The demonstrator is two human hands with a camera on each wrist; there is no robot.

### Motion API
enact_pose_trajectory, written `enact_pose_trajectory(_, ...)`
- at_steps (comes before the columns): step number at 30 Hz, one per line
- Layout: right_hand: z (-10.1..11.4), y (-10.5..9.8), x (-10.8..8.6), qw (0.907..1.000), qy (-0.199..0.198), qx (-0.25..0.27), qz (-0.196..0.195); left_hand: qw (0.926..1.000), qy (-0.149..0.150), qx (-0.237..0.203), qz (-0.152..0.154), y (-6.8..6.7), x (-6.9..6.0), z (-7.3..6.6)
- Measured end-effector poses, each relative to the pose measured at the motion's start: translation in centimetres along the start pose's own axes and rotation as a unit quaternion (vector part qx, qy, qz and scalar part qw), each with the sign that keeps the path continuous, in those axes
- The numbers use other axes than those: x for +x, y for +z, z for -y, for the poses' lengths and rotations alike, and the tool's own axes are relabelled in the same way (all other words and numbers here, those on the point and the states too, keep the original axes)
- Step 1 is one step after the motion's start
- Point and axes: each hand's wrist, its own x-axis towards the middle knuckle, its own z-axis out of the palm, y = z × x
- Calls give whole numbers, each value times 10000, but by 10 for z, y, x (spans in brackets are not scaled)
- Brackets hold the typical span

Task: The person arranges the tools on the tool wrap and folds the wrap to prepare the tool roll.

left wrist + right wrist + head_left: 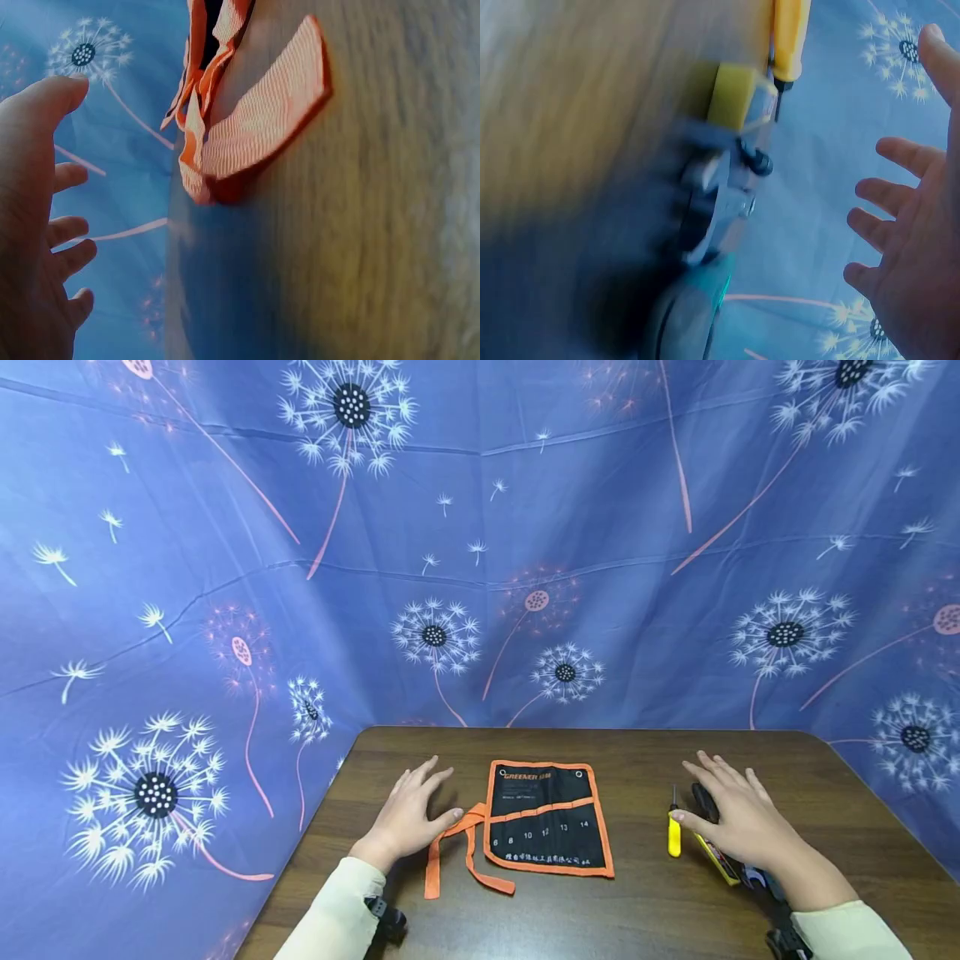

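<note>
A black tool pouch with orange edging [543, 820] lies flat mid-table, numbers printed along its pockets. Orange ties [471, 852] trail from its left side; in the left wrist view one tie end [262, 112] is close. My left hand [405, 818] is spread beside these ties, holding nothing. Over on the right, my right hand [742, 822] stretches its fingers above several tools, also holding nothing. A yellow-handled screwdriver [674, 837] lies by its thumb. Partly under the hand are a yellow-and-black item [718, 860] and a dark tool [705, 802], whose kinds I cannot tell.
The brown wooden table [637, 927] has rounded far corners. A blue cloth with dandelion prints [480, 635] hangs behind it and along the left side. Blurred in the right wrist view, a grey-and-teal object [694, 315] lies near the other tools.
</note>
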Motion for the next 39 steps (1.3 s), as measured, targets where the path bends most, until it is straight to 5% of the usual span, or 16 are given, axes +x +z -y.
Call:
enact_pose_trajectory(20,53,19,19,9978,-335,381,432,9988,231,-343,279,24,5,-30)
enact_pose_trajectory(39,92,45,34,9860,-707,595,1385,9957,594,-338,619,38,9,-47)
